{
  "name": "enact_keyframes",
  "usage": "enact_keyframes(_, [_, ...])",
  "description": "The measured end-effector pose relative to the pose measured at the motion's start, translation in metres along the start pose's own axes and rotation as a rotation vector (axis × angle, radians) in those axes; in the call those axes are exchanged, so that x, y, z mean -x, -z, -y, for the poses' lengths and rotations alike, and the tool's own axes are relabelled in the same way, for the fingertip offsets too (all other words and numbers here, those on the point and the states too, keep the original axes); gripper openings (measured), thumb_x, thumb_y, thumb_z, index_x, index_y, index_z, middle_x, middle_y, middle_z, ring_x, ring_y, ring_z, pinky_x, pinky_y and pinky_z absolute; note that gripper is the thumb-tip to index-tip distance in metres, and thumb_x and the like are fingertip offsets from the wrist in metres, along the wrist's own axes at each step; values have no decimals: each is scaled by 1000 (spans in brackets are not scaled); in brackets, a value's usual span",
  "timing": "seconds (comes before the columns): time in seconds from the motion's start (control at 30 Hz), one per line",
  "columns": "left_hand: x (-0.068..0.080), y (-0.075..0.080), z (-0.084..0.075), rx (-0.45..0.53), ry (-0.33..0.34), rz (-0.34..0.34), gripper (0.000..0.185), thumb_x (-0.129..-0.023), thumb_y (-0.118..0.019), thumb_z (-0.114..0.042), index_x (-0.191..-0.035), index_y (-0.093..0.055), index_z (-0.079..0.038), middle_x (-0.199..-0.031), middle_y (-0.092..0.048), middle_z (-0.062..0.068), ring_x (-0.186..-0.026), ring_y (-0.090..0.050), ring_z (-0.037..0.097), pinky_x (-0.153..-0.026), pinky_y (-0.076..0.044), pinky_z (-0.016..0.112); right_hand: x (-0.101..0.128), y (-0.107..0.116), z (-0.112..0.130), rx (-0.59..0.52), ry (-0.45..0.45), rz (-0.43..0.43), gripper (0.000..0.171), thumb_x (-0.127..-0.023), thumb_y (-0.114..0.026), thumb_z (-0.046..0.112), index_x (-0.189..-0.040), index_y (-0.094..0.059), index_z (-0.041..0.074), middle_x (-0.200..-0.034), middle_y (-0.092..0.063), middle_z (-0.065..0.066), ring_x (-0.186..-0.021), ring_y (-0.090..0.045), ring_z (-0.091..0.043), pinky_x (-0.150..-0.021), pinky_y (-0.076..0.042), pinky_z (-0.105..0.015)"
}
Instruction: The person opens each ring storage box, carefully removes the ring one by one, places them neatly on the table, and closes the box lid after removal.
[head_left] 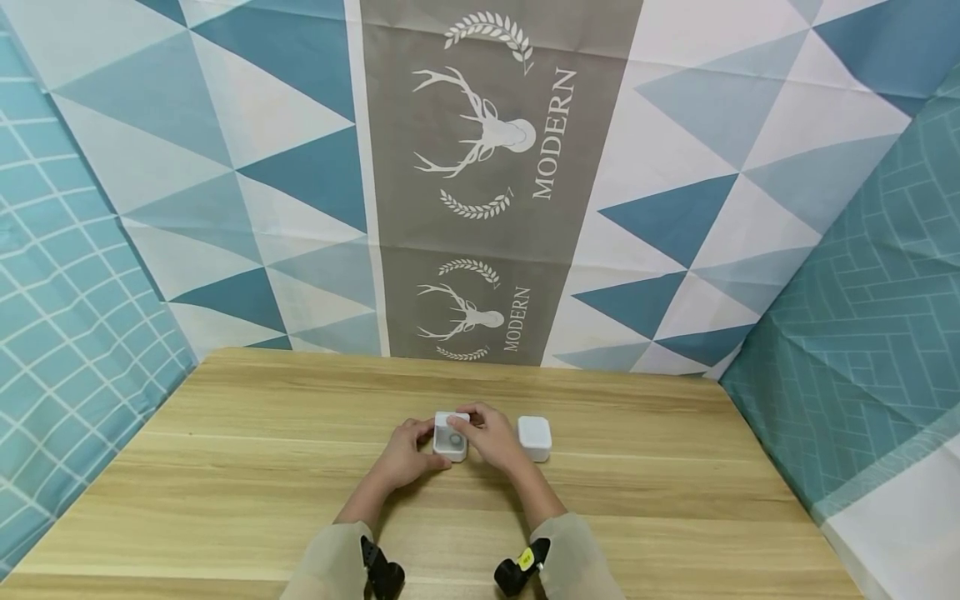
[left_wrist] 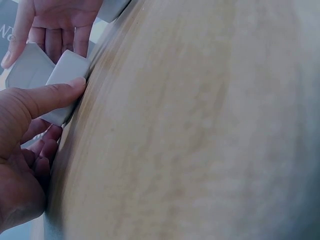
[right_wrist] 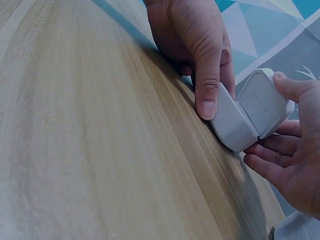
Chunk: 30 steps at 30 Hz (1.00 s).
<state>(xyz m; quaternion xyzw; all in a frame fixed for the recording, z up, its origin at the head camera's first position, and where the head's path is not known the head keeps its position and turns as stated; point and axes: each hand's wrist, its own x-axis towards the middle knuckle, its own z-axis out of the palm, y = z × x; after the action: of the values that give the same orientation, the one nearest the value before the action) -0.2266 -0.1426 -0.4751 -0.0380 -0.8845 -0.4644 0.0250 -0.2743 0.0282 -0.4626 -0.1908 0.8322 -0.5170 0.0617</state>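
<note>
Head view: two hands meet at one small white hinged box [head_left: 451,437], lid open, standing on a wooden counter [head_left: 262,467]. Left hand [head_left: 408,454] has its grip on the box's left side, thumb pressed against it. Right hand [head_left: 491,437] pinches the raised lid from the right. A second white box [head_left: 534,438], closed, sits just right of that hand.
</note>
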Motion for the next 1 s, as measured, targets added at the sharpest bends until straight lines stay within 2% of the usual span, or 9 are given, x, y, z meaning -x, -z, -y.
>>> enact_keyframes(0.53, [-1, -1, 2, 4, 20, -3, 68, -69, -82, -17, -128, -54, 1, -110, -57, 12, -108, -51, 28, -96, -43, 47, -2, -1, -2, -10, -31, -3, 50, -86, -60, 49, -116, -62, 9, -104, -67, -7, -99, -61, -18, -88, -49, -38])
enact_keyframes(1.0, [-1, -1, 2, 18, 30, 4, 68, -68, -82, -15, -128, -55, 1, -111, -56, 12, -109, -51, 28, -96, -42, 48, -3, 0, -1, 30, -64, -11, 54, -85, -57, 56, -116, -63, 13, -105, -66, -5, -99, -59, -17, -87, -48, -36])
